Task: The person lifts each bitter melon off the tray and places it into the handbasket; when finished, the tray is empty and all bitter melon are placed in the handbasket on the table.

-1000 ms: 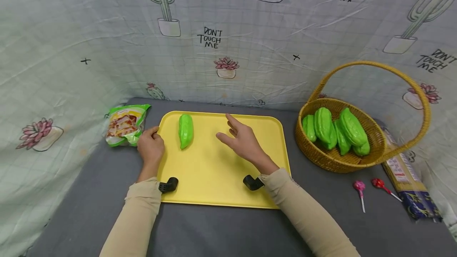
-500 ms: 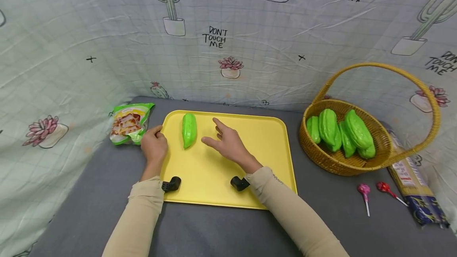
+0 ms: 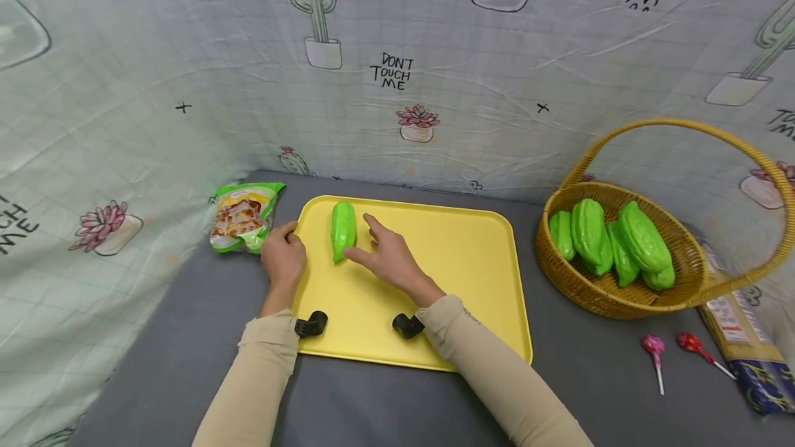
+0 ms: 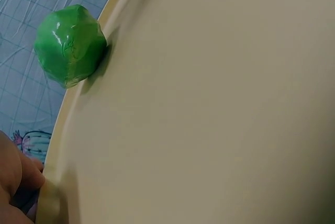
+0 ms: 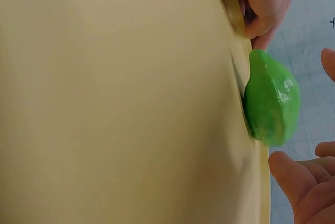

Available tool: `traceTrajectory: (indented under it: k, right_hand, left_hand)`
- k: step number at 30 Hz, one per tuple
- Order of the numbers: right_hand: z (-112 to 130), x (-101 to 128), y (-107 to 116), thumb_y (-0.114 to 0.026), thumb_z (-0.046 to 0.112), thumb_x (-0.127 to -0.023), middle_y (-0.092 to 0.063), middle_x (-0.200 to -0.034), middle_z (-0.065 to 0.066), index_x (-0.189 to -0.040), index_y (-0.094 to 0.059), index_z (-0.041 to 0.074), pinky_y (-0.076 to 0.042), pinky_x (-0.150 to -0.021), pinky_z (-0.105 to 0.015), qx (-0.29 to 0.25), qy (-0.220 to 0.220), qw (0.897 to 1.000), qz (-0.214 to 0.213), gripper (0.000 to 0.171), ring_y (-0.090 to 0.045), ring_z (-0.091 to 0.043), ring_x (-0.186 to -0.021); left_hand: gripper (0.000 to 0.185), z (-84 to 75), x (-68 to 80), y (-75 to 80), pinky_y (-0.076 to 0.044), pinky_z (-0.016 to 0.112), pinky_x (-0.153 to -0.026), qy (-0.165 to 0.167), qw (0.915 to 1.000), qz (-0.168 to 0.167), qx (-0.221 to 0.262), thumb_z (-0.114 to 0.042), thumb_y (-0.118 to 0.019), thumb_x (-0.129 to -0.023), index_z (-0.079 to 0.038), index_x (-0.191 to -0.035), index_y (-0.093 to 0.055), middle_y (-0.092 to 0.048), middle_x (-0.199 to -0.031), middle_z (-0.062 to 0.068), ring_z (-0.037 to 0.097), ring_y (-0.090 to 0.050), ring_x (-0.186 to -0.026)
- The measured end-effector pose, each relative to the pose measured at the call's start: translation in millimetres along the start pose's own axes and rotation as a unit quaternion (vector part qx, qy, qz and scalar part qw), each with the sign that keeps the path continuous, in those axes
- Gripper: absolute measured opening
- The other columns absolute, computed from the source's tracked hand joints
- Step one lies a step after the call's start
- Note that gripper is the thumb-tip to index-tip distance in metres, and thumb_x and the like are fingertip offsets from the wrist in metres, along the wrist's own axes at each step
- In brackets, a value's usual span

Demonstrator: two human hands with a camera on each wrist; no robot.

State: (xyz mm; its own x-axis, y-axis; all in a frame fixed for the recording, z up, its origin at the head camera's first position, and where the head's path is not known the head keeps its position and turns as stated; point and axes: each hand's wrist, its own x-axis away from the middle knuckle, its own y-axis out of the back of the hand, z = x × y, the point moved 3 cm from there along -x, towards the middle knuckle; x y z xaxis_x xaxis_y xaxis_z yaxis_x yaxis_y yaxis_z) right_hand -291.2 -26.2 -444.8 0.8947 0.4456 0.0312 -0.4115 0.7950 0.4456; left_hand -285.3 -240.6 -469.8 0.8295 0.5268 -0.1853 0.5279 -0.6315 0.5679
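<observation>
A yellow tray (image 3: 472, 281) lies on the grey table. Near its far left corner rests a green, ridged star fruit (image 3: 343, 230), its pointed end toward me. My left hand (image 3: 283, 257) holds the tray's left rim, thumb and fingers bent at the edge, as the left wrist view also shows. Just right of the fruit, my right hand (image 3: 393, 257) hovers over the tray with thumb and fingers spread and nothing held. In the right wrist view the thumb tip comes close to the star fruit's (image 5: 275, 98) end.
A wicker basket (image 3: 602, 305) with a tall handle holds several more green star fruits on the right. Two lollipops (image 3: 653, 345) and a long packet (image 3: 754, 357) lie beside it. A green-edged food bag (image 3: 245, 218) sits behind my left hand. A printed cloth wall (image 3: 472, 136) rises behind the table.
My right hand has moved left across the tray to beside the star fruit. My left hand stays on the rim. The whole head view has shifted, with things now appearing further right.
</observation>
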Motion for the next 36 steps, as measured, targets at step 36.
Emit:
traceTrajectory:
  k: [36]
  right_hand:
    - [11,-26,-35,-0.066,0.030,-0.100,-0.060,-0.141,-0.020,-0.162,-0.028,0.009,-0.056,-0.093,-0.042,0.082,-0.004,0.995,-0.048,0.076,-0.066,-0.030,-0.110]
  left_hand:
    - [0.036,-1.3,1.5,0.6,-0.048,0.058,-0.106,-0.011,0.9997,-0.022,0.008,-0.001,-0.044,-0.102,0.003,-0.123,-0.072,-0.070,-0.125,0.025,0.044,-0.063,-0.121]
